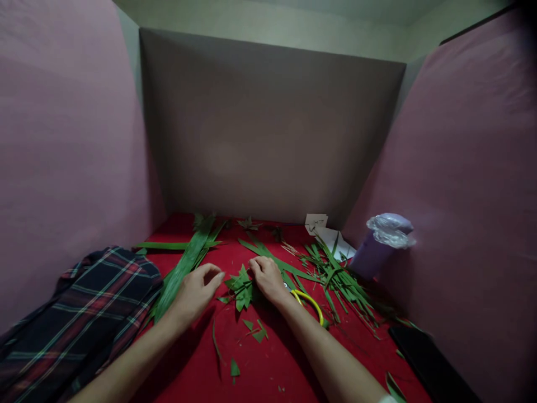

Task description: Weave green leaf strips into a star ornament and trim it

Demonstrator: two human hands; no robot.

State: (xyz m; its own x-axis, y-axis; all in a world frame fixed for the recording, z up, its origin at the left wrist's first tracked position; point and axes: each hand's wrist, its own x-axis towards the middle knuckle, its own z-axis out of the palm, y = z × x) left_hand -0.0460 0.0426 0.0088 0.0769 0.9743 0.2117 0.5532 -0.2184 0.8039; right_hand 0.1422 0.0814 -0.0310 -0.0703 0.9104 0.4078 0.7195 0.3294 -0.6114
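Observation:
My left hand (pixel 197 290) hovers left of a small cluster of pointed green leaf pieces (pixel 241 288), its thumb and index finger pinched together. Whatever may be between those fingertips is too small to make out. On the cluster's other side, my right hand (pixel 268 278) has its fingers bent and closed at the cluster's right edge; the palm hides the rest of the grip. Scissors with yellow handles (pixel 314 304) lie beside my right wrist, their blades mostly hidden. Cut leaf scraps (pixel 259 335) are scattered on the red cloth (pixel 193 364) below the cluster.
Long broad green leaves (pixel 184 268) lie at the left, beside a folded plaid cloth (pixel 84 313). Narrow leaf strips (pixel 339 280) pile up at the right, near white paper (pixel 335 243). A purple container with clear plastic (pixel 373 252) and a black flat object (pixel 432 364) stand farther right.

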